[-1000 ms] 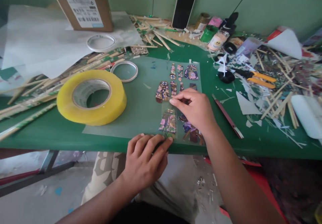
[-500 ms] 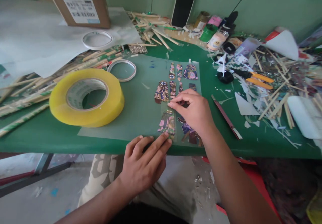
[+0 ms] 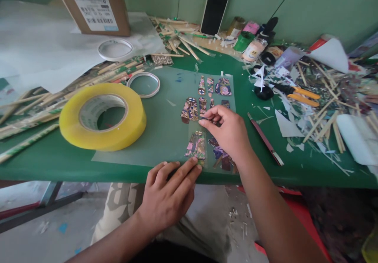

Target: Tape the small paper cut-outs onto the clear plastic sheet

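Observation:
My left hand (image 3: 169,194) rests at the table's front edge, its fingers stretched out and pressing on the lower end of a patterned cutout (image 3: 195,147). Over that cutout lies a strip of clear tape (image 3: 194,127). At the strip's upper corner, my right hand (image 3: 226,131) has thumb and forefinger pinched together on it; the tape is hard to make out there. Beyond the fingertips are more patterned cutouts (image 3: 189,109) in rows on a translucent sheet (image 3: 141,137). Dark purple pieces (image 3: 219,152) lie partly under my right wrist.
A big roll of yellowish tape (image 3: 71,117) lies left, with thin white rings (image 3: 158,85) behind it. To the right are tweezers (image 3: 265,139), orange-handled pliers (image 3: 304,95), paper scraps and sticks. A cardboard box (image 3: 97,7), a phone (image 3: 217,7) and paint jars (image 3: 254,49) stand at the back.
My right fingertips have shifted very slightly to the right. My left hand stays pressed in the same place, and the view has tilted a touch.

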Tool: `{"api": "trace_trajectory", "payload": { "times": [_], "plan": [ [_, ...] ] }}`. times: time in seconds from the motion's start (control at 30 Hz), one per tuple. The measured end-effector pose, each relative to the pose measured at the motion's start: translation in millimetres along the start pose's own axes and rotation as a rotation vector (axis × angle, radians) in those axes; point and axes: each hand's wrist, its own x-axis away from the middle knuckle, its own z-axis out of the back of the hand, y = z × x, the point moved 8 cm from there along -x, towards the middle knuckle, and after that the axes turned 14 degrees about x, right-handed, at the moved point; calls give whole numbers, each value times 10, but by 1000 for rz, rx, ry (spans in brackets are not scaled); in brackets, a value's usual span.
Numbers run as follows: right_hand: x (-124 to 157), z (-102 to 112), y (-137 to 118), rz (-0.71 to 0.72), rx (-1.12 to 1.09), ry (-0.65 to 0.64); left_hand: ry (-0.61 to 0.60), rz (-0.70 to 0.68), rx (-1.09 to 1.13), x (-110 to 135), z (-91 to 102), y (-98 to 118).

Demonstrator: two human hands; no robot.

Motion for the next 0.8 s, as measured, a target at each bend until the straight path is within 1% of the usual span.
{"api": "trace_trajectory", "payload": {
  "times": [0.07,0.13,0.2,0.23,0.3,0.37,0.43,0.5,0.63,0.73,0.8],
  "plan": [
    [-4,18,15,-9,1,18,-46,12,26,-66,33,-3],
    [8,114,-9,22,38,92,-108,10,49,-185,61,-21],
    [56,240,-93,107,113,170,-159,-20,55,-352,75,-57],
    [94,283,-152,165,154,183,-177,-46,47,-445,71,-81],
    [192,283,-267,287,223,126,-208,-81,23,-620,27,-161],
    [309,196,-336,371,283,12,-250,-82,-11,-742,-66,-270],
    [409,90,-337,389,362,-82,-309,-71,-37,-784,-176,-370],
    [469,11,-305,370,439,-132,-363,-38,-53,-763,-254,-461],
    [500,-34,-280,350,507,-162,-437,39,-59,-687,-284,-576],
    [534,-8,-309,361,547,-160,-451,66,-47,-686,-261,-596],
    [609,15,-350,382,568,-149,-449,75,-46,-699,-254,-600]
  ]
}}
